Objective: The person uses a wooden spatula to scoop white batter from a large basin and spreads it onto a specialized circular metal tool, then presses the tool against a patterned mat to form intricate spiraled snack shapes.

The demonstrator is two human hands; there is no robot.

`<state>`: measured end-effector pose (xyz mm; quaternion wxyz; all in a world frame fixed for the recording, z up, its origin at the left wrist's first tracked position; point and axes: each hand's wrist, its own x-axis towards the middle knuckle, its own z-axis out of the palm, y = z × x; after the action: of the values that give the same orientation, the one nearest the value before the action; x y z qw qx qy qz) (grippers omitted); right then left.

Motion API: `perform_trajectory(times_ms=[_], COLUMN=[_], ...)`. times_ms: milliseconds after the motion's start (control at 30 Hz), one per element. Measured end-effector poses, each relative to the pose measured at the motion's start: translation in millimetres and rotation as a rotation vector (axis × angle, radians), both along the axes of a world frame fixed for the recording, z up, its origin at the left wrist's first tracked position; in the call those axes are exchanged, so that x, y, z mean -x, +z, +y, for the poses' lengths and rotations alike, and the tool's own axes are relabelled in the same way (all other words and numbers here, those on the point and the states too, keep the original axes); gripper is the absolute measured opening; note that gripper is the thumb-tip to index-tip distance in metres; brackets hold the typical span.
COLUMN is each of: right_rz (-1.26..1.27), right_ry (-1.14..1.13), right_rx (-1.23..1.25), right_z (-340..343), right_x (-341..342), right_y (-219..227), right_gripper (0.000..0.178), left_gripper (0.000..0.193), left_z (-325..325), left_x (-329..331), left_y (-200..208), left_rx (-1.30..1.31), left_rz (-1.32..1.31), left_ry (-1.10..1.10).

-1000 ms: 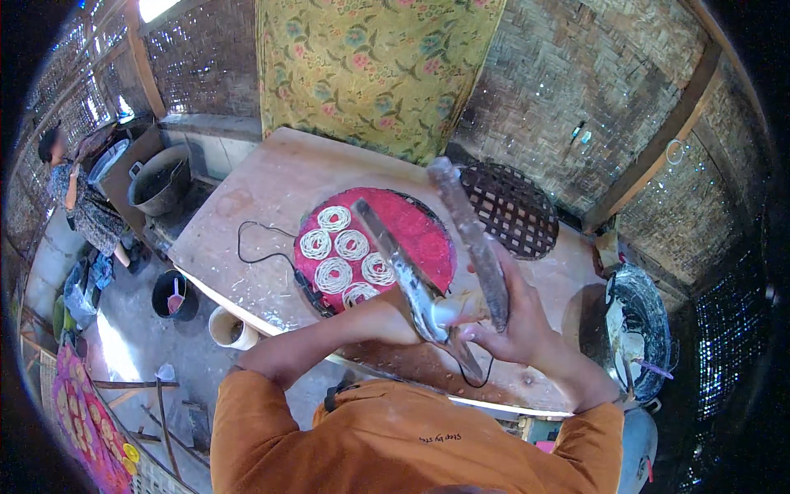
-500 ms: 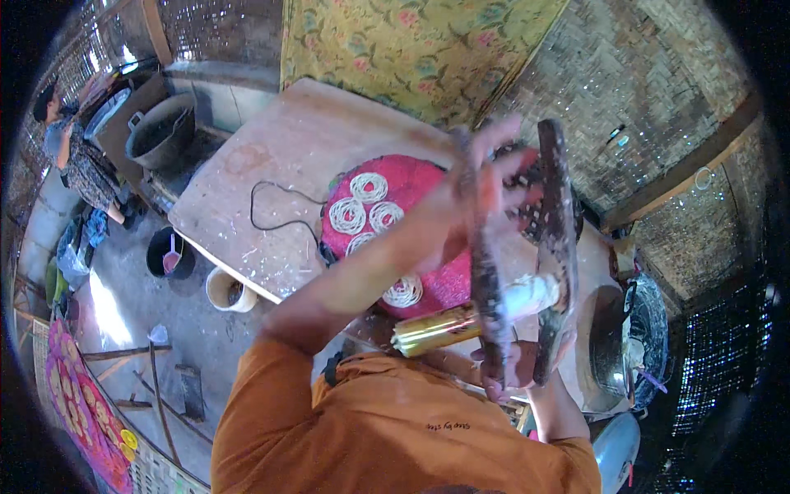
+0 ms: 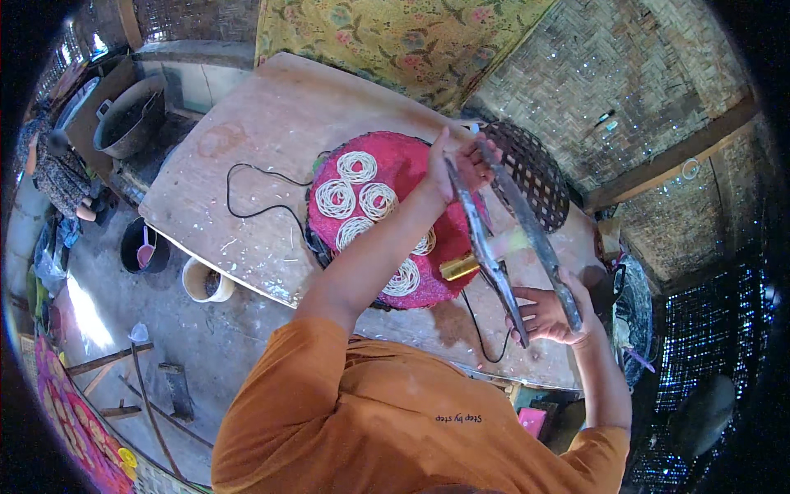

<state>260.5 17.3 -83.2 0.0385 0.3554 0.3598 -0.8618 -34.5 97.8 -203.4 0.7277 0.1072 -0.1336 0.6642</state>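
Observation:
Above the table I hold a hand press with two long dark wooden bars (image 3: 539, 233), a short gold-coloured cylinder (image 3: 459, 267) and a pale rod between the bars. My left hand (image 3: 465, 167) is on the bars' far ends, its fingers partly hidden. My right hand (image 3: 547, 313) spans the near ends, fingers reaching the left bar and the palm at the right one. Left of the press and partly beneath it lies a round, red-covered tray (image 3: 383, 148). Several coils of thin white strands (image 3: 357, 167) rest on it; my left forearm covers part of them.
The tray rests on a pale wooden table (image 3: 271, 107) with a black cord (image 3: 234, 193). A dark woven basket (image 3: 527, 173) stands behind the press. On the floor at left are a black bucket (image 3: 132, 247) and a white bucket (image 3: 197, 284). Another person (image 3: 62, 177) is at far left.
The press has swung so its bars slant, and the gold cylinder has moved away from my body, over the tray's edge. My left hand has shifted left, my right hand farther forward.

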Motion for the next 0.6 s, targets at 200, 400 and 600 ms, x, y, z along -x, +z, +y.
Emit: perform_trajectory(times_ms=[200,400,600], right_rz=[-0.267,-0.227,-0.290], right_ry=[0.088,0.129,0.190], right_rx=[-0.384,-0.497,-0.560], right_z=[4,-14,-25], right_x=[12,29,26], right_y=[39,56,87], right_gripper=[0.098,0.088,0.086], left_gripper=[0.063,0.058,0.058], left_z=[1,-31,-51], left_x=[8,39,21], left_y=[10,57,59], left_rx=[-0.145,-0.229,-0.068], left_rz=[-0.099,-0.063,-0.156], left_ry=[0.142,0.164,0.249])
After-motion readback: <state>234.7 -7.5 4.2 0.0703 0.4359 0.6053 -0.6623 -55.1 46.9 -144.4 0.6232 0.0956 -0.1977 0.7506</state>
